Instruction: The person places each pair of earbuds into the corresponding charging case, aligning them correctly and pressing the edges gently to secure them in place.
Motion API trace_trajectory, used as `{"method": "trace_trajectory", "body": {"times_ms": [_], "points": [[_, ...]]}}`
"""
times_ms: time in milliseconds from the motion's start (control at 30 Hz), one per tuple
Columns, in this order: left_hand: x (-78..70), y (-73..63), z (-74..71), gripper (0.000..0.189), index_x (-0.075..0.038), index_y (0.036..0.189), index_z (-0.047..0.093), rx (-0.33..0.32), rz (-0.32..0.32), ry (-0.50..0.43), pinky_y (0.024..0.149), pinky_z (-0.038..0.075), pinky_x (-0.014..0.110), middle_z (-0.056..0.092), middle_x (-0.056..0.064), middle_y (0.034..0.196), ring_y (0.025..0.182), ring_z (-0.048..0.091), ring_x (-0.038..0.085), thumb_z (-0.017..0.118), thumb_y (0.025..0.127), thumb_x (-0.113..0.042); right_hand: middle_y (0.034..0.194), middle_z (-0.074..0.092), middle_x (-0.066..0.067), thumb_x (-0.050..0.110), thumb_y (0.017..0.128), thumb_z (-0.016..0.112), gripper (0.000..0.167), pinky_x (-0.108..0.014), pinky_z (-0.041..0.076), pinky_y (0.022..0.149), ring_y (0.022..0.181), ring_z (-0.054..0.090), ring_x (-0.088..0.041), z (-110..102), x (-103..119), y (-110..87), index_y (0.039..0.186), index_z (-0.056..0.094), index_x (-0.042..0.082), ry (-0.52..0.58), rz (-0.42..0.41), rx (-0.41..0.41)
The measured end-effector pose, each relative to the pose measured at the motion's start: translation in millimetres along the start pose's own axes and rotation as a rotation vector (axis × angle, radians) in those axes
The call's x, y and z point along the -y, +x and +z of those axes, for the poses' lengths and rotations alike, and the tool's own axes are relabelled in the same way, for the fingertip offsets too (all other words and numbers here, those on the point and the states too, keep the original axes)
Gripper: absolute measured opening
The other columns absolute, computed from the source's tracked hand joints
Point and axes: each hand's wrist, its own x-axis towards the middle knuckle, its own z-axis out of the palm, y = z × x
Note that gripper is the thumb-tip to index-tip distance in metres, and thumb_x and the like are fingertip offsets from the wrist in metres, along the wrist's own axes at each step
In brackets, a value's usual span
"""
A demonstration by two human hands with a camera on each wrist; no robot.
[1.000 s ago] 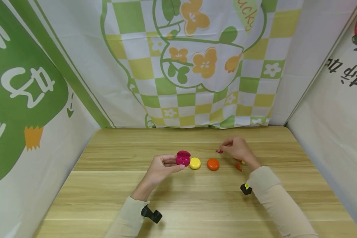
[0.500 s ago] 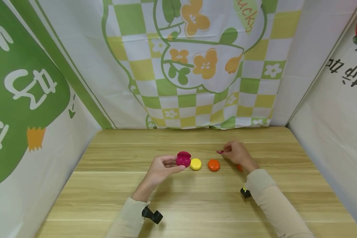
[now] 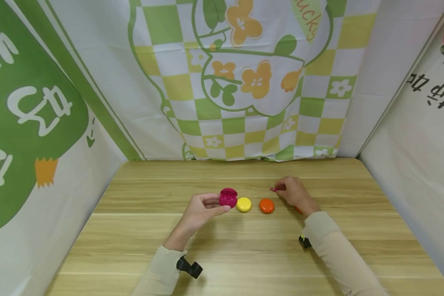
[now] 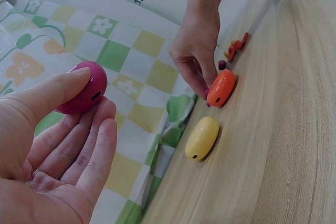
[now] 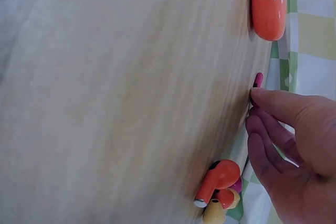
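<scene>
Checked cloth [image 3: 192, 104] hangs behind a pale wood tabletop [image 3: 225, 255] with long stripes. Three cases show. One pink case [image 3: 227, 200] is in the left grip [image 3: 200, 209], its lid up. One yellow case [image 3: 244, 204] sits just right of that grip. One orange case [image 3: 267, 206] sits left of the right grip [image 3: 292, 190], a bit nearer the person. One pink bud [image 5: 259, 80] is in the right grip. More buds heap near the right grip, on the person's side: at least one orange bud [image 5: 218, 182] and one yellow bud [image 5: 214, 213]. Some hide, so the full count is hard to tell.

Both arms reach forward. The left thumb and bent fingers hold the pink case between them. The right fingers point left, tips pinched tight on the pink bud. Cases look smooth, shiny and round. The orange bud has a round head and straight stem.
</scene>
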Motion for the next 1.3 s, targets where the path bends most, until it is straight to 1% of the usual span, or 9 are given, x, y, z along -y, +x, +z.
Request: {"method": "trace_trajectory", "body": {"times_ms": [233, 467, 700, 833, 933, 1000, 1133, 1200, 1300], "points": [[0.6, -0.3, 0.6, 0.037, 0.001, 0.119, 0.076, -0.008, 0.006, 0.000, 0.087, 0.064, 0.025, 0.080, 0.013, 0.113, 0.096, 0.075, 0.016, 0.087, 0.088, -0.015, 0.096, 0.078, -0.017, 0.000, 0.093, 0.077, 0.009, -0.043, 0.062, 0.081, 0.088, 0.072, -0.027, 2, -2, 0.9, 0.101, 0.079, -0.003, -0.006, -0.002, -0.008], [1.2, -1.0, 1.3, 0.038, 0.001, 0.119, 0.076, -0.013, -0.006, 0.007, 0.087, 0.063, 0.025, 0.080, 0.013, 0.114, 0.096, 0.075, 0.016, 0.088, 0.088, -0.015, 0.093, 0.078, -0.013, 0.003, 0.093, 0.078, 0.010, -0.039, 0.062, 0.080, 0.086, 0.070, -0.022, 0, -4, -0.4, 0.102, 0.079, -0.001, 0.006, 0.010, 0.015], [1.3, -0.8, 2.3, 0.039, 0.002, 0.120, 0.075, -0.004, -0.003, 0.014, 0.087, 0.063, 0.025, 0.079, 0.015, 0.116, 0.097, 0.075, 0.016, 0.088, 0.088, -0.017, 0.092, 0.078, -0.011, 0.005, 0.093, 0.078, 0.007, -0.034, 0.061, 0.077, 0.084, 0.070, -0.020, -5, -9, -4.2, 0.100, 0.079, 0.001, 0.060, -0.033, 0.001], [1.6, -0.1, 2.9, 0.039, 0.002, 0.121, 0.075, 0.000, 0.004, 0.014, 0.087, 0.063, 0.025, 0.079, 0.016, 0.116, 0.097, 0.075, 0.016, 0.087, 0.088, -0.016, 0.093, 0.079, -0.009, 0.008, 0.094, 0.079, 0.009, -0.031, 0.059, 0.078, 0.085, 0.070, -0.017, -10, -10, -6.6, 0.101, 0.079, 0.003, 0.082, -0.050, 0.015], [1.5, -0.2, 3.1, 0.039, 0.002, 0.121, 0.074, 0.003, 0.012, 0.013, 0.087, 0.063, 0.025, 0.079, 0.016, 0.116, 0.096, 0.075, 0.016, 0.087, 0.088, -0.016, 0.097, 0.080, -0.009, 0.008, 0.095, 0.078, 0.013, -0.032, 0.060, 0.080, 0.087, 0.071, -0.017, -14, -10, -8.8, 0.107, 0.080, 0.003, 0.112, -0.058, 0.030], [1.4, -0.1, 3.2, 0.039, 0.002, 0.121, 0.075, 0.003, 0.013, 0.011, 0.087, 0.064, 0.025, 0.080, 0.015, 0.115, 0.096, 0.075, 0.016, 0.087, 0.089, -0.016, 0.100, 0.080, -0.012, 0.008, 0.096, 0.077, 0.017, -0.035, 0.062, 0.082, 0.090, 0.072, -0.020, -16, -9, -10.4, 0.111, 0.080, 0.002, 0.140, -0.066, 0.038], [1.1, 0.4, 3.5, 0.036, 0.001, 0.119, 0.075, -0.002, 0.010, 0.007, 0.087, 0.064, 0.025, 0.080, 0.012, 0.113, 0.095, 0.075, 0.015, 0.087, 0.088, -0.014, 0.105, 0.080, -0.012, 0.011, 0.098, 0.076, 0.019, -0.041, 0.063, 0.088, 0.095, 0.073, -0.023, -17, -7, -12.8, 0.115, 0.080, 0.003, 0.189, -0.049, 0.049], [0.6, 0.2, 3.6, 0.036, 0.002, 0.119, 0.075, -0.005, 0.010, 0.006, 0.087, 0.064, 0.025, 0.080, 0.013, 0.112, 0.095, 0.075, 0.015, 0.087, 0.088, -0.013, 0.106, 0.080, -0.013, 0.012, 0.098, 0.076, 0.020, -0.038, 0.063, 0.089, 0.096, 0.074, -0.022, -18, -6, -14.1, 0.116, 0.079, 0.003, 0.218, -0.036, 0.051], [-0.1, 0.0, 3.7, 0.037, 0.003, 0.119, 0.075, -0.005, 0.015, 0.006, 0.087, 0.064, 0.025, 0.080, 0.014, 0.113, 0.095, 0.075, 0.016, 0.087, 0.088, -0.014, 0.107, 0.080, -0.014, 0.014, 0.098, 0.076, 0.023, -0.029, 0.063, 0.086, 0.096, 0.074, -0.021, -19, -4, -16.3, 0.117, 0.078, 0.001, 0.279, -0.010, 0.051]]}}
